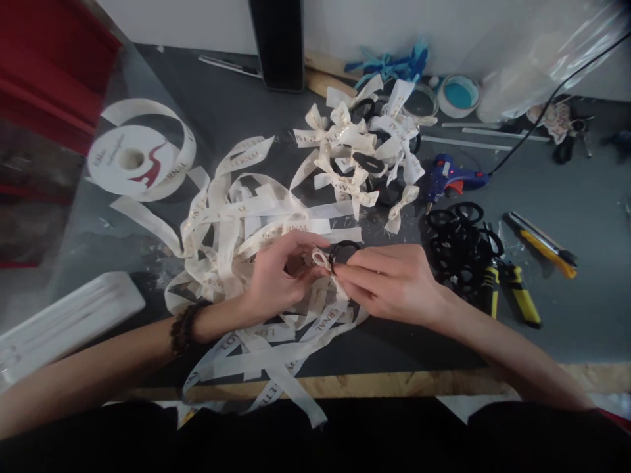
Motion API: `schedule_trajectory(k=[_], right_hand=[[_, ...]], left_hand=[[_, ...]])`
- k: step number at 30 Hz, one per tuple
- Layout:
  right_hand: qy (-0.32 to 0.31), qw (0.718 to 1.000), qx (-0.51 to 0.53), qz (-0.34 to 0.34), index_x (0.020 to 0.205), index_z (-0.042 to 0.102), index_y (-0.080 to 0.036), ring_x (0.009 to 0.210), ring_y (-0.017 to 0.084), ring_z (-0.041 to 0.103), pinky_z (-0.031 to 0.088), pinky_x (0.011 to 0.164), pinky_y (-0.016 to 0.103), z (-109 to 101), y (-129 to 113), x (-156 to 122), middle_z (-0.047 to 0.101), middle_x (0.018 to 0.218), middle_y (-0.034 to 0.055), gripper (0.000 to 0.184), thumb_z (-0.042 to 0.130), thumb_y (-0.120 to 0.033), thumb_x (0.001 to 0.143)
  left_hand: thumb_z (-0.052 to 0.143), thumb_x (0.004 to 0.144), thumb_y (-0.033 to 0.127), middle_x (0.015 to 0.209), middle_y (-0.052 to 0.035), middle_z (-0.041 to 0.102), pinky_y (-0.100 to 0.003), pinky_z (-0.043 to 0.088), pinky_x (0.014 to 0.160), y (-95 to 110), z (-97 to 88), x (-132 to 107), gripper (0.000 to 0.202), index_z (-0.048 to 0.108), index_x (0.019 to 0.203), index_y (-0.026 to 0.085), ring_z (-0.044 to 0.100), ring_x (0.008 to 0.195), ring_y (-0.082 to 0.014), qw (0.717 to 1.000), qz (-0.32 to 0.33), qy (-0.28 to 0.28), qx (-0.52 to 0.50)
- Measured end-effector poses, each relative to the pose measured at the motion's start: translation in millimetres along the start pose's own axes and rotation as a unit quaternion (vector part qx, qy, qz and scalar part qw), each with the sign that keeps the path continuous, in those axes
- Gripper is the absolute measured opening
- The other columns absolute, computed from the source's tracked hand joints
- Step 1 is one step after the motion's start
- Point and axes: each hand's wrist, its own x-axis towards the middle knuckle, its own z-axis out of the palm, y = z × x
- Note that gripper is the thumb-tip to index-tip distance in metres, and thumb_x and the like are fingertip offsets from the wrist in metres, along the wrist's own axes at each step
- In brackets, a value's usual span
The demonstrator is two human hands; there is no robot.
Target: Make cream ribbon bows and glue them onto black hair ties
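Observation:
Over the heap of cut ribbon, my left hand (280,269) pinches a looped white printed ribbon (321,258). My right hand (394,279) meets it from the right, its fingertips closed on the same ribbon, right beside a black hair tie (345,249) that rises above the fingers. The ribbon's tail hangs below my right fingertips. Whether the ribbon is knotted round the hair tie is hidden by my fingers. Loose printed ribbon strips (227,223) lie under and left of my hands. Beyond them sits a pile of finished-looking ribbon bows on black hair ties (350,135).
At the left stand a ribbon spool (106,157) and a white long box (83,315). To the right lie a blue glue gun (451,177) with its cord, black hair ties (453,246), yellow-handled pliers (522,295) and a yellow cutter (542,246). A phone (279,46) leans at the back.

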Motion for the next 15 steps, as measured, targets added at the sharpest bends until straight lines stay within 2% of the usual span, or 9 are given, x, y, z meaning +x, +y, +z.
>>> schedule_trajectory(k=[3,7,10,13,15], right_hand=[[0.004,0.999,0.029,0.025,0.082,0.079,-0.020,0.064,0.011,0.066,0.045,0.055,0.029,-0.5,4.9,0.5,0.075,0.076,-0.0041,0.022,0.064,-0.015,0.098],[0.002,0.995,0.075,0.067,0.087,0.079,-0.022,0.068,0.010,0.071,0.048,0.057,0.026,5.1,14.5,-2.6,0.079,0.084,-0.0034,0.021,0.062,-0.014,0.096],[0.008,0.987,0.103,0.122,0.092,0.080,-0.022,0.072,0.012,0.074,0.053,0.061,0.026,4.9,16.6,-1.2,0.081,0.089,-0.0010,0.020,0.062,-0.015,0.097],[0.051,0.967,0.174,0.178,0.111,0.080,-0.027,0.081,0.016,0.076,0.059,0.069,0.028,-9.9,10.3,7.0,0.081,0.101,0.0018,0.026,0.061,-0.014,0.099],[0.030,0.953,0.245,0.173,0.132,0.072,-0.037,0.096,0.018,0.077,0.064,0.077,0.031,-22.9,0.0,6.9,0.078,0.118,0.0021,0.046,0.056,-0.011,0.099]], left_hand=[[0.085,0.087,0.018,0.075,0.0018,0.067,-0.018,0.038,0.044,0.1,-0.5,-0.1,0.033,0.070,0.116,0.020,0.055,0.052,-0.0076,1.000,-0.008,0.002,-0.017],[0.088,0.084,0.016,0.073,0.0035,0.064,-0.016,0.040,0.045,0.6,-1.6,-1.0,0.038,0.070,0.117,0.021,0.057,0.054,-0.0074,0.999,-0.027,0.009,-0.018],[0.089,0.085,0.020,0.074,0.0028,0.064,-0.017,0.040,0.045,1.1,-1.6,-0.8,0.038,0.069,0.118,0.021,0.058,0.056,-0.0081,0.999,-0.042,0.007,-0.016],[0.088,0.086,0.025,0.081,0.0003,0.067,-0.017,0.041,0.046,2.5,-1.3,0.9,0.037,0.069,0.117,0.020,0.060,0.059,-0.0089,0.999,-0.041,0.015,-0.013],[0.086,0.088,0.030,0.087,-0.0022,0.069,-0.018,0.044,0.049,3.7,-1.2,2.2,0.035,0.069,0.116,0.019,0.061,0.062,-0.0094,0.999,-0.030,0.016,-0.016]])
